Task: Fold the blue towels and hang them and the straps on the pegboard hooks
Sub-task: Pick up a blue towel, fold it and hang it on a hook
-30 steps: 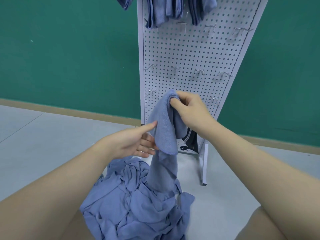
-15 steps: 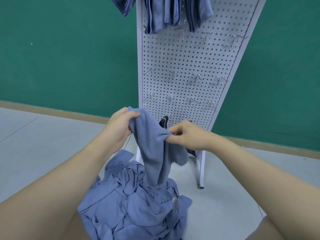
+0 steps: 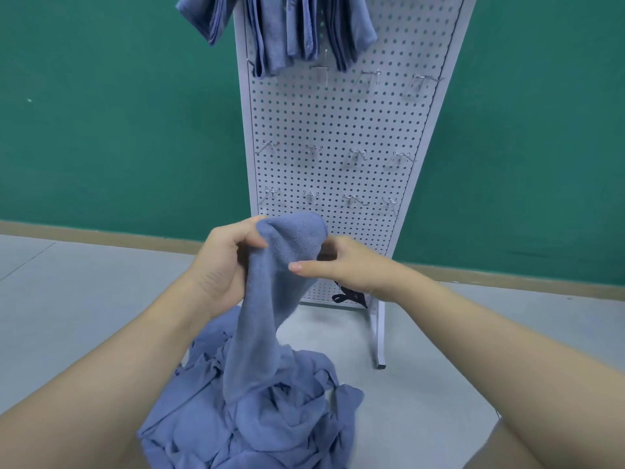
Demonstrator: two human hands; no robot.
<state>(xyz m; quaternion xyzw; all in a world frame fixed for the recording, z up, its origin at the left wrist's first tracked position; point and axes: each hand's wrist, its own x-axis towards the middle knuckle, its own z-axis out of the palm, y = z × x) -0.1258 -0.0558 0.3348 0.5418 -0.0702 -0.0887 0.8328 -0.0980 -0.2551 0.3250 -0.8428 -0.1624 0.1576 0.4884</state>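
**peg_fan:** Blue towel (image 3: 270, 299) was up in both hands, in front of the pegboard (image 3: 338, 130); left hand (image 3: 216, 265) had its fingers curled round the top edge, right hand (image 3: 341, 265) pinched the other side with the thumb laid across the cloth; the tail hung down into the pile (image 3: 257, 418) on the floor (image 3: 84, 316).

**hookline:** So which step, folding or hanging?

**peg_fan:** Folding, I'd say, and barely started; the towel was bunched, not flat, and its lower end wasn't free of the pile.

**hookline:** What did the next bit need then?

**peg_fan:** My guess: lift it clear, find two corners, spread it, then halve it; after that a bare hook (image 3: 314, 150), since the top row already carried folded towels (image 3: 297, 25).

**hookline:** And the straps?

**peg_fan:** Something dark (image 3: 348, 296) sat low on the board behind the right wrist; couldn't tell if it was a strap; lots left overall, judging by that pile.
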